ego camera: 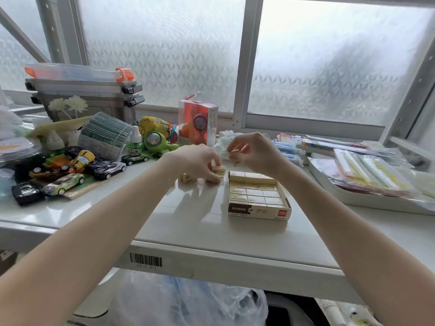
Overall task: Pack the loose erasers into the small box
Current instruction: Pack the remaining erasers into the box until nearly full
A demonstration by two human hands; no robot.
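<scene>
The small cardboard box [259, 211] lies open on the white table, filled with rows of cream erasers [255, 192]. My left hand [200, 161] reaches down to the table left of the box and pinches a loose eraser [218, 170]. Another loose eraser [186, 178] lies beside it. My right hand [254, 150] is raised above the box's far end and pinches an eraser [235, 152] between its fingertips; a small white piece hangs just below it.
Toy cars [63, 183] and a toy pile crowd the table's left side in front of stacked plastic bins [84, 90]. A clear toy package [197, 122] stands behind my hands. Stationery packs on a white tray [367, 180] fill the right. A plastic bag [188, 302] lies below the table edge.
</scene>
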